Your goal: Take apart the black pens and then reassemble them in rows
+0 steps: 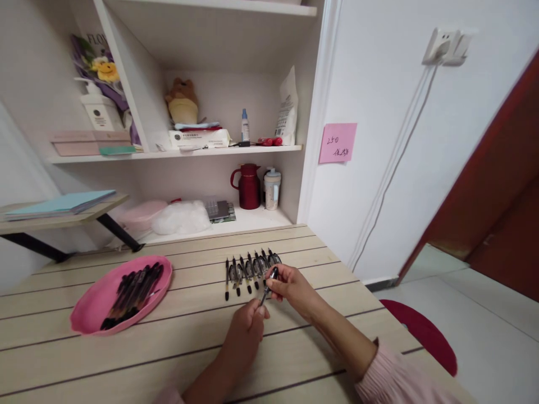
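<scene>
Both hands are closed on one slim pen [266, 292] above the table. My left hand [248, 325] grips its lower end, near me. My right hand [290, 287] pinches the upper end, where a black part shows between the fingers. Just beyond my hands lies a row of several black-tipped pens [227, 280], side by side, with small dark, partly clear pieces [240, 273] between them. The right end of that row is partly hidden by my right hand. To the left, a pink tray [86, 300] holds a bundle of dark pens [137, 289].
The light wooden table [185, 348] has dark lines across it. At its back stands a white shelf [219, 227] with a red jug [249, 188] and a pale cup [272, 191]. A small raised stand [92, 210] is at the left. A red round stool [421, 331] is beside the table.
</scene>
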`<state>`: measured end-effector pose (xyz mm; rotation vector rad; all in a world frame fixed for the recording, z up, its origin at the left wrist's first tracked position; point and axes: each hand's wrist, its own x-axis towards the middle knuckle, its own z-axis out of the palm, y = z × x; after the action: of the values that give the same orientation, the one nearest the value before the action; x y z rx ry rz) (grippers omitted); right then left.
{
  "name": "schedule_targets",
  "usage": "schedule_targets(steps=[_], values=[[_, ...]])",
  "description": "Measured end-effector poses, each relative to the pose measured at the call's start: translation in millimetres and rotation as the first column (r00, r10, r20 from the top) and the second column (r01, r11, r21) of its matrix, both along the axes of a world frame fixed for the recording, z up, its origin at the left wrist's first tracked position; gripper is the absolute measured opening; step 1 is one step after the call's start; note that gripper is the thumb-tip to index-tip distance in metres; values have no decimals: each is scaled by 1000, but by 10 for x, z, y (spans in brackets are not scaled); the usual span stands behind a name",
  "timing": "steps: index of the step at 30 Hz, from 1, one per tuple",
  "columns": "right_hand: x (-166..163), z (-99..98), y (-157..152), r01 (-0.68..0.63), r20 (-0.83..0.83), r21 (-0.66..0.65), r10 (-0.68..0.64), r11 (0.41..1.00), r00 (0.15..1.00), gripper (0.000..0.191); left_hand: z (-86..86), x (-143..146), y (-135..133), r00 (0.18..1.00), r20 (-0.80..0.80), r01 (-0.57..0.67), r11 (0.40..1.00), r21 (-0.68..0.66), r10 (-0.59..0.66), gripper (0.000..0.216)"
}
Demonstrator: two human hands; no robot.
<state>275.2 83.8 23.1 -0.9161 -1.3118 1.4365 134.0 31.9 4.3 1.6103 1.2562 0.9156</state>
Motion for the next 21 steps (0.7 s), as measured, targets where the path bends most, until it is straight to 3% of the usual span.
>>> schedule_targets(steps=[9,11,13,16,19,21], values=[[30,28,-10,-9,-13,-11,9,1000,1000,38,-21,-12,41,997,72,-5,998,-56,9,15],[119,74,17,55,-32,-2,-55,998,998,43,-20,-27,44,994,109,-16,996,-85,25,15],[230,91,77,205,-41,17,-204,979,978,43,-17,-58,60,989,139,-31,994,-100,44,18],[382,20,209,426,30,20,-426,905,904,39,23,-165,140,987,94,-137,988,67,130,23],[465,-142,333,495,145,2,-490,869,859,37,142,-407,281,932,-52,-323,889,325,358,23],[488,-254,390,501,197,3,-492,865,848,36,266,-669,365,873,-123,-398,836,378,472,24]])
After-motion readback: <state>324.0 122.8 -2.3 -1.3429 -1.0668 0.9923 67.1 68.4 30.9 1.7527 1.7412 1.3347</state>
